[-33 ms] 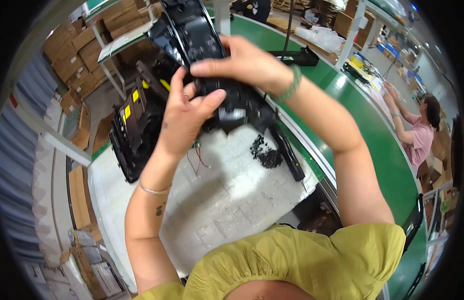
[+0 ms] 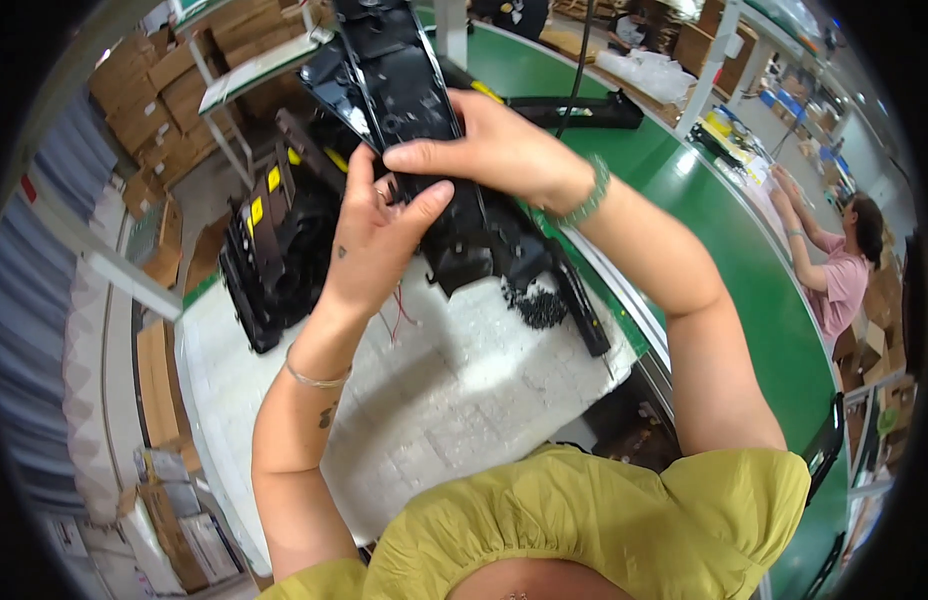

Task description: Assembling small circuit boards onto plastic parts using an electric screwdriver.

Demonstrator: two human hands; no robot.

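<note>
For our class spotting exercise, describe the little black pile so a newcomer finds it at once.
Find the white tabletop in front of the person. Toward its right edge lies a slim black bar; the pile is just left of it. Many tiny pieces set it apart from the long bar.

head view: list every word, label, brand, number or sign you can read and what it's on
None can be read.
Yellow tags on the black assembly at left: any print too small.
White labels on the stacked cardboard boxes: too small and blurred.
Held black part: no legible text.
</note>
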